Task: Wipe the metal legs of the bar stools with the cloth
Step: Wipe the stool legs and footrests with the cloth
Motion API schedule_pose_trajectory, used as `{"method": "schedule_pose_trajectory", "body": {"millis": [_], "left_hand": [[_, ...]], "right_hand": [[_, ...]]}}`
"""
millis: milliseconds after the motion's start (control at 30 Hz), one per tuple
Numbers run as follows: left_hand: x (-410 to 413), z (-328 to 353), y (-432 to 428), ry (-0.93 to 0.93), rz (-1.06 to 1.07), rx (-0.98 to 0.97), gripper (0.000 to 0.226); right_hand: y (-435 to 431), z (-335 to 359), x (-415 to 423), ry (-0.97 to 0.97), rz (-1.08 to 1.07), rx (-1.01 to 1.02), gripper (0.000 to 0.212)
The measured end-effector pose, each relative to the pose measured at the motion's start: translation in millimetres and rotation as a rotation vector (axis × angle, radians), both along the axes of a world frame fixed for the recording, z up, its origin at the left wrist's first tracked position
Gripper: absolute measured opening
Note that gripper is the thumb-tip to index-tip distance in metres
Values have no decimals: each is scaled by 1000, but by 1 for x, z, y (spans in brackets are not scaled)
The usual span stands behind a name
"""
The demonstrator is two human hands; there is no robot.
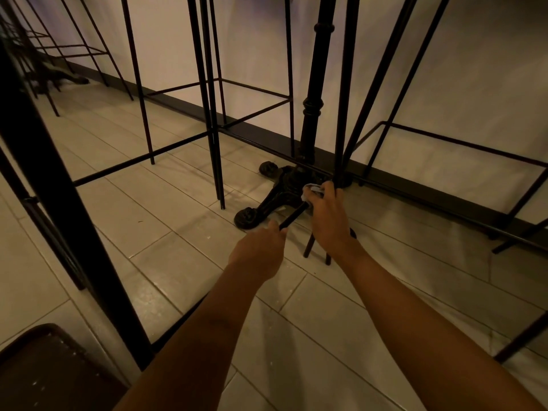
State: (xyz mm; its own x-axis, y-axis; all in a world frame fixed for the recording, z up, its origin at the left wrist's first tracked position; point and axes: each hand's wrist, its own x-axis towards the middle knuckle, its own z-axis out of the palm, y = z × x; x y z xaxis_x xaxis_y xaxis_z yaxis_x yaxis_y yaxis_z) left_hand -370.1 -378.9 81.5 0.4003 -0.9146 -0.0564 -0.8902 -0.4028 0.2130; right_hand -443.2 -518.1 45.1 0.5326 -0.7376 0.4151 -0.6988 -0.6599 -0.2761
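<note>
A black metal bar stool stands ahead of me, its thin leg (345, 84) rising up out of view and its footrest bar (293, 216) running low between my hands. My left hand (259, 250) grips the near end of that bar. My right hand (326, 212) holds a small pale cloth (311, 189) bunched in its fingers, pressed where the bar meets the thin leg. Two stool feet (310, 247) show below my right wrist. Most of the cloth is hidden by my fingers.
An ornate cast-iron table base (267, 203) with a turned column (314, 93) sits just behind my hands. More black stools (207, 99) stand left and right along the white wall with its dark skirting (184, 106). Pale floor tiles (178, 203) spread around. A dark seat corner (44, 366) lies bottom left.
</note>
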Motion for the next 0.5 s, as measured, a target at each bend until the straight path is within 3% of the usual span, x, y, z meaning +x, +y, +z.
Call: {"method": "schedule_pose_trajectory", "body": {"millis": [167, 500], "left_hand": [[3, -4, -3, 107, -9, -51, 41], [4, -7, -3, 106, -29, -37, 53]], "right_hand": [[4, -4, -4, 6, 40, 2, 51], [0, 2, -2, -16, -9, 18, 48]]}}
